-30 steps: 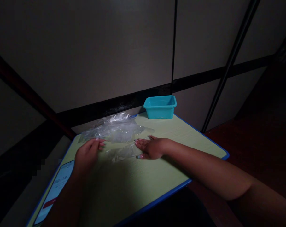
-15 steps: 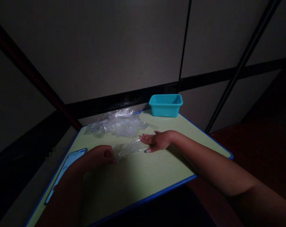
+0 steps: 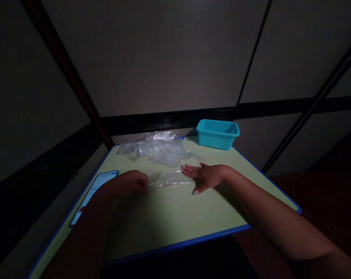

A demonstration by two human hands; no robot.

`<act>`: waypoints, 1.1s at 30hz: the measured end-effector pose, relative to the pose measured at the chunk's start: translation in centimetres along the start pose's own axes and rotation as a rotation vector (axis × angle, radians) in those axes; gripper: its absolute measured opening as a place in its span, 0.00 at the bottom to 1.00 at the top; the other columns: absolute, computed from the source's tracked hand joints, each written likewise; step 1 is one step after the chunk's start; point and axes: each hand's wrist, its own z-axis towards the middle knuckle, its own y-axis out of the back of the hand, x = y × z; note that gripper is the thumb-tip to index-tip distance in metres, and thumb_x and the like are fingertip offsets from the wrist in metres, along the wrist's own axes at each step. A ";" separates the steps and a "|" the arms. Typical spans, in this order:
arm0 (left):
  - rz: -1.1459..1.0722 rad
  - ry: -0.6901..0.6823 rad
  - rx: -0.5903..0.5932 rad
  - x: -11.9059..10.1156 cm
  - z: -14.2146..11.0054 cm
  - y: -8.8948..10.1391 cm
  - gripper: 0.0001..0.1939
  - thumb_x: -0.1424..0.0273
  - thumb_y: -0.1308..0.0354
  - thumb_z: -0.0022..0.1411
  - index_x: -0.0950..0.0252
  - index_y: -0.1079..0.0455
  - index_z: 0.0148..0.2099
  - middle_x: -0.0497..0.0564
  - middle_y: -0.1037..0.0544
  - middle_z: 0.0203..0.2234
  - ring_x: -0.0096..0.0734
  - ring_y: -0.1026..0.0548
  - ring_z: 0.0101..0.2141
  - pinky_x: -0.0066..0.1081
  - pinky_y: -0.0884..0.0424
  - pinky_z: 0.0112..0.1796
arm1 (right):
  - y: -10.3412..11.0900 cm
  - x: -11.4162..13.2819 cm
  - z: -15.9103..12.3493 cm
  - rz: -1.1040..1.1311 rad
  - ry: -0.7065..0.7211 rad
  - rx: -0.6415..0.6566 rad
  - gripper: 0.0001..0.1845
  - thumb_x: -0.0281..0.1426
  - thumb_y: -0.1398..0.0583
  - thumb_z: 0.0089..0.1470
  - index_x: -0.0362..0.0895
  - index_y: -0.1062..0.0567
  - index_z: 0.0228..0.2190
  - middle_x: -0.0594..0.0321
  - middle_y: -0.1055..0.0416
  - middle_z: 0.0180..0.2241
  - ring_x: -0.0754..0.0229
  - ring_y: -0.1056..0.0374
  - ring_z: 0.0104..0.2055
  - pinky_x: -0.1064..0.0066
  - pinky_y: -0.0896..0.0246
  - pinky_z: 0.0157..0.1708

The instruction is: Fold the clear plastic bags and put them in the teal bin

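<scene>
A clear plastic bag [image 3: 167, 178], narrow and creased, lies across the table between my two hands. Its left end is gripped by my left hand [image 3: 134, 182], whose fingers are curled closed and partly in shadow. My right hand [image 3: 202, 176] rests flat on the bag's right end, fingers stretched out and thumb apart. Just beyond them spreads a loose heap of crumpled clear plastic bags [image 3: 160, 149].
A turquoise plastic basket [image 3: 216, 140] stands at the table's back right corner. On the left a phone [image 3: 95, 193] with a lit screen lies partly behind my left forearm. The pale table [image 3: 175, 221] has a blue edge, and dark panels rise behind it.
The camera view has shifted, so the table and basket appear turned and farther right. My right thumb has spread away from the bag. My left hand still grips the bag's left end.
</scene>
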 end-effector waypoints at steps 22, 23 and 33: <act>0.074 0.072 -0.082 -0.5 0.1 -0.2 0.06 0.66 0.49 0.43 0.63 0.35 0.24 0.44 0.34 0.19 0.28 0.35 0.24 0.26 0.44 0.24 | -0.1 -0.5 0.2 -0.017 0.048 -0.027 0.62 0.52 0.37 0.37 0.45 0.65 0.62 0.54 0.74 0.64 0.44 0.78 0.64 0.44 0.80 0.58; 0.071 0.079 -0.083 -0.6 0.1 -0.2 0.07 0.65 0.48 0.43 0.63 0.35 0.24 0.44 0.34 0.19 0.28 0.36 0.24 0.26 0.45 0.24 | -0.2 -0.4 0.2 -0.016 0.040 -0.050 0.62 0.52 0.37 0.37 0.45 0.64 0.62 0.54 0.75 0.64 0.44 0.78 0.64 0.43 0.80 0.58; -0.027 0.028 -0.108 -0.3 0.3 -0.6 0.11 0.61 0.44 0.44 0.63 0.36 0.27 0.44 0.32 0.21 0.29 0.34 0.25 0.25 0.45 0.23 | -2.1 1.0 2.0 -0.059 -0.053 -0.351 0.47 0.55 0.54 0.52 0.43 0.67 0.62 0.53 0.75 0.64 0.48 0.76 0.65 0.45 0.78 0.58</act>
